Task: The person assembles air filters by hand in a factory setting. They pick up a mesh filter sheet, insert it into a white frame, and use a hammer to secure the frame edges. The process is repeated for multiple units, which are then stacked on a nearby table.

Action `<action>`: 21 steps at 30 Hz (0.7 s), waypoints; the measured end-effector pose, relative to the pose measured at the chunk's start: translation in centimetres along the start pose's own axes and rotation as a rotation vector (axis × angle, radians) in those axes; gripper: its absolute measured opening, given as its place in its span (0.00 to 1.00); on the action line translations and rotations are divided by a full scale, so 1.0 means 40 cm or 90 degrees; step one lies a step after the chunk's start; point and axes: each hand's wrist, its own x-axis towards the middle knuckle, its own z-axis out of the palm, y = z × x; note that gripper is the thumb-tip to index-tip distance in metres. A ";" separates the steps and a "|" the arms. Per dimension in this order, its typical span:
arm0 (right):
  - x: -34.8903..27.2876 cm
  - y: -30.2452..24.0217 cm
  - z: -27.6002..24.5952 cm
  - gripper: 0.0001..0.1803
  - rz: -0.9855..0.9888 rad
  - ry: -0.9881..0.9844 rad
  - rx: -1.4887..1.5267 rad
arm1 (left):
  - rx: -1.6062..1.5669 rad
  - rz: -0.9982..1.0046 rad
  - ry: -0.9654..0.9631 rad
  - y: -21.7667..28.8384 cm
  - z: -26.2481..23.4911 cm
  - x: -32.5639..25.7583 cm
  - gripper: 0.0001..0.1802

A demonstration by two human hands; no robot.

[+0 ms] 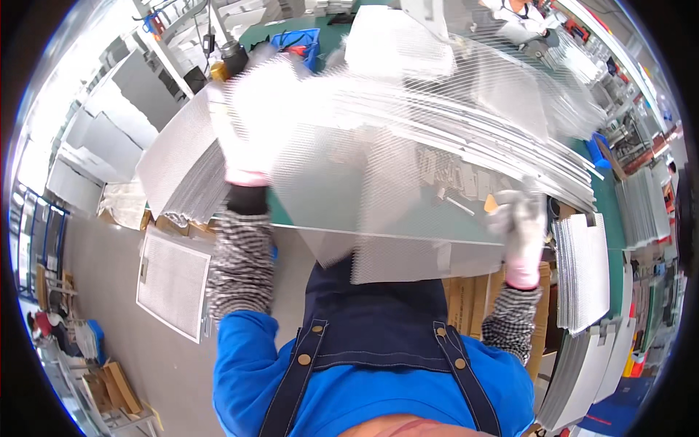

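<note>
My left hand (258, 120), in a white glove, reaches forward over the left side of the bench. It is blurred and washed out, so its fingers do not show. A see-through mesh sheet (320, 182) lies beside it, with another mesh sheet (408, 260) overhanging the front edge near my waist. My right hand (520, 226), in a grey and white glove, is at the right end of the sheets; motion smears its fingers. A small yellowish piece (491, 203) shows at its fingertips. Long white strips (495, 151) lie beyond it.
Stacked mesh panels (186, 164) stand at the left, more panels (582, 273) at the right. A framed mesh panel (173, 282) leans below the bench. Small metal pieces (459, 175) lie on the green top. A blue bin (297, 45) sits at the back. Another person (520, 11) works across.
</note>
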 end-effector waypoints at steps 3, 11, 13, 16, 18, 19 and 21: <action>-0.024 0.075 0.078 0.29 0.056 -0.125 0.053 | 0.028 -0.093 0.158 -0.291 -0.055 0.001 0.41; -0.070 0.256 0.076 0.26 0.235 -0.135 0.051 | -0.079 -0.258 0.044 -0.442 -0.196 -0.053 0.46; -0.062 0.255 0.076 0.25 0.258 -0.162 0.046 | -0.060 -0.258 0.090 -0.439 -0.268 -0.052 0.46; -0.065 0.268 0.078 0.24 0.257 -0.150 0.034 | -0.059 -0.273 0.101 -0.436 -0.251 -0.062 0.48; -0.060 0.270 0.081 0.24 0.261 -0.155 0.022 | -0.063 -0.271 0.109 -0.432 -0.243 -0.070 0.50; -0.057 0.269 0.081 0.23 0.275 -0.163 0.016 | -0.064 -0.273 0.123 -0.437 -0.255 -0.075 0.51; -0.055 0.286 0.068 0.23 0.280 -0.164 -0.003 | -0.114 -0.280 0.089 -0.435 -0.232 -0.080 0.53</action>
